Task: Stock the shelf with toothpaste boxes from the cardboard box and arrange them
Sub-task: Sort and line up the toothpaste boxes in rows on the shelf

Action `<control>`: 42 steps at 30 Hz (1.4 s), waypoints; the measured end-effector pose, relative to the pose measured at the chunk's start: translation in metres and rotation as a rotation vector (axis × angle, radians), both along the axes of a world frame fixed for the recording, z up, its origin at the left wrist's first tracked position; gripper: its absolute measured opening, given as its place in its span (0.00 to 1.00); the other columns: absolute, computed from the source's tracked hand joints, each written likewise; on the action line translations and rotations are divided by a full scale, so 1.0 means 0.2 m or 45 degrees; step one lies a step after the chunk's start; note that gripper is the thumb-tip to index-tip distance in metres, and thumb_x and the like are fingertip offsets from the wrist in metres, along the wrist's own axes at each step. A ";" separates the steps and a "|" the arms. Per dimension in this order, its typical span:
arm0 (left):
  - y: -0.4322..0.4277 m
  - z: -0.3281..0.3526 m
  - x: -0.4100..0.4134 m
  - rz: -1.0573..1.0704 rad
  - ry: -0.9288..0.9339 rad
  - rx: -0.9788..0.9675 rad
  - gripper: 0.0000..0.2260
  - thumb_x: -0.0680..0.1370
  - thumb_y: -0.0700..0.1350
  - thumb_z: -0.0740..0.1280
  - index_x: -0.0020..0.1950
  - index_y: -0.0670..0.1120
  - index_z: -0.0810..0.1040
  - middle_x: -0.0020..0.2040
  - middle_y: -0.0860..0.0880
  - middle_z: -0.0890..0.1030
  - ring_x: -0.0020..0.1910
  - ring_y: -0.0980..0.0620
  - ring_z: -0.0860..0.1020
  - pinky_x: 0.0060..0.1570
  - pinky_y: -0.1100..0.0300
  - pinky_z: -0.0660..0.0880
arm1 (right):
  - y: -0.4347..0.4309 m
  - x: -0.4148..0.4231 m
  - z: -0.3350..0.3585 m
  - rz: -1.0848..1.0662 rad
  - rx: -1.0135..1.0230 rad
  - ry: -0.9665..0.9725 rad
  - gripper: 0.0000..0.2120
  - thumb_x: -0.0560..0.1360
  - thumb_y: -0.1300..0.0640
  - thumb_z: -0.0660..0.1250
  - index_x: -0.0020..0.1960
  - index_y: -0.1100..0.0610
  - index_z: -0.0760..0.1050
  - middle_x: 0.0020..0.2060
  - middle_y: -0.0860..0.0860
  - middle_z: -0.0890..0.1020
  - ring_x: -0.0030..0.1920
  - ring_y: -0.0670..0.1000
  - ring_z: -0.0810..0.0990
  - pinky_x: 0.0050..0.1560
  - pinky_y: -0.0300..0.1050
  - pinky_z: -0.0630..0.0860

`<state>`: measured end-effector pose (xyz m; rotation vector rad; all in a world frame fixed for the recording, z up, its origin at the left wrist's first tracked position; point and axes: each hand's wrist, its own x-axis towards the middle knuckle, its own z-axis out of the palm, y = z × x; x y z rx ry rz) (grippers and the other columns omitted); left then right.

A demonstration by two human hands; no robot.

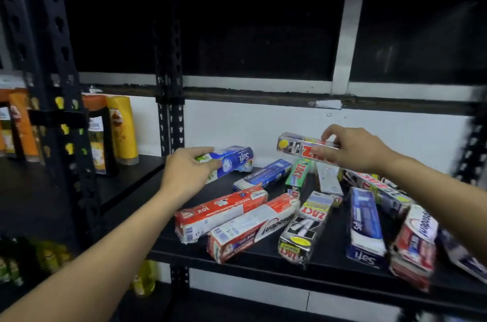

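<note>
Blue box (pixel 234 159) in left fingers (pixel 197 151), silver box (pixel 297 146) in right fingers (pixel 330 132).

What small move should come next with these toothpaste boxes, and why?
Probably lay the silver and red Zact carton in the right hand flat beside the blue and white carton the left hand holds; the other cartons on the black shelf lie scattered.

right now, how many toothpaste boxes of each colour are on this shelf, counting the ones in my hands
blue box: 3, one in the left hand
red and white box: 3
silver zact box: 3, one in the right hand
green box: 1
pale box: 1
cut-off box at the right edge, colour unclear: 1
total: 12; the blurred right pile may hide more
</note>
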<state>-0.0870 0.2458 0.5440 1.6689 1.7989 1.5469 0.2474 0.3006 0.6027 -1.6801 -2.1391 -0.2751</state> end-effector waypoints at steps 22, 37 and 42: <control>-0.09 -0.07 0.66 -0.430 0.371 -0.189 0.21 0.75 0.62 0.67 0.65 0.54 0.77 0.62 0.55 0.80 0.61 0.55 0.77 0.58 0.58 0.73 | -0.23 0.15 -0.20 -0.169 -0.097 0.154 0.19 0.76 0.38 0.64 0.62 0.47 0.73 0.59 0.52 0.75 0.60 0.57 0.75 0.55 0.51 0.75; -0.02 -0.26 -0.48 0.222 0.742 -0.514 0.24 0.79 0.61 0.62 0.70 0.51 0.72 0.65 0.47 0.79 0.64 0.46 0.75 0.61 0.53 0.73 | 0.01 -0.59 -0.16 0.299 -0.200 0.031 0.16 0.75 0.45 0.68 0.61 0.49 0.76 0.58 0.53 0.78 0.57 0.54 0.77 0.58 0.48 0.74; 0.04 -0.36 -0.57 0.145 0.828 -0.568 0.28 0.80 0.64 0.56 0.77 0.52 0.64 0.79 0.51 0.62 0.78 0.50 0.58 0.74 0.54 0.60 | 0.23 -0.77 -0.15 0.275 -0.199 -0.272 0.17 0.78 0.46 0.65 0.66 0.47 0.74 0.62 0.53 0.75 0.61 0.56 0.74 0.61 0.51 0.73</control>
